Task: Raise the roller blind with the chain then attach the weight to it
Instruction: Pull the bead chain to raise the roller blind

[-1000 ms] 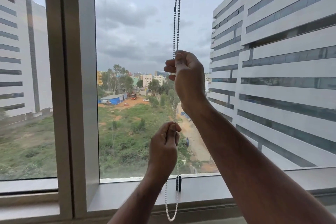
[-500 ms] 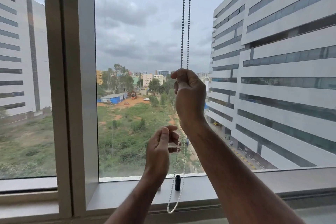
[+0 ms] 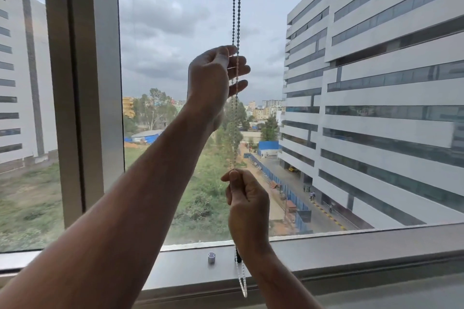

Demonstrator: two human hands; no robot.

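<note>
A beaded metal chain hangs as two strands in front of the window glass. My left hand is raised, its thumb and fingers curled around the strands. Lower down, my right hand is closed in a fist on the same chain. Below that fist the chain's loop dangles past the sill, with a black piece on it. A small silver cylinder, probably the weight, stands on the sill just left of the chain. The roller blind itself is out of view above.
The grey window sill runs across the bottom of the view. A wide vertical frame post stands left of the pane. Outside are white buildings and green ground.
The hands have swapped heights: my right hand came down the chain from high to low, and my left hand let go low and took hold higher up. The view shifted left.
</note>
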